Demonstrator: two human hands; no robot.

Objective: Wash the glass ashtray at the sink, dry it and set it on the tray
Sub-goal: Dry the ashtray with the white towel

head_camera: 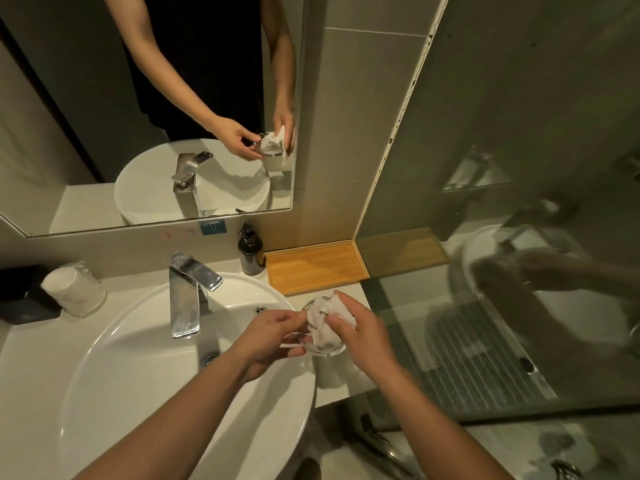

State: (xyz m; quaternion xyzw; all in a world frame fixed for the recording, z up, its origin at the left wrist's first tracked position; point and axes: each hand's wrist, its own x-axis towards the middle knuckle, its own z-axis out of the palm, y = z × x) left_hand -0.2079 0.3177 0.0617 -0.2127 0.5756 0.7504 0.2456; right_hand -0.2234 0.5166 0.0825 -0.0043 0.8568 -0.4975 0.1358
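Both hands share the grip on the glass ashtray [323, 344], held in the air at the right rim of the sink [104, 358], over the edge of the pale surface [337, 382]. Fingers of the left hand [273, 337] are closed on the ashtray's near left rim, steadying it from the side. Her or his right hand [360, 332] is clamped on a crumpled white cloth [323, 322], pressing it down into the bowl of the ashtray, so most of the glass is hidden and only its clear lower edge shows.

Behind the hands, against the wall, lies a wooden tray [315, 268], flat on the surface and well apart from the ashtray. Just left of the tray stands a dark pump bottle [251, 252]. A chrome tap [188, 292] rises at the back of the sink, its spout reaching over the basin. Far left, a wrapped cup [74, 291] sits beside a black box [20, 294].

Above the surface, the mirror [104, 98] repeats the two hands, the cloth and the tap.
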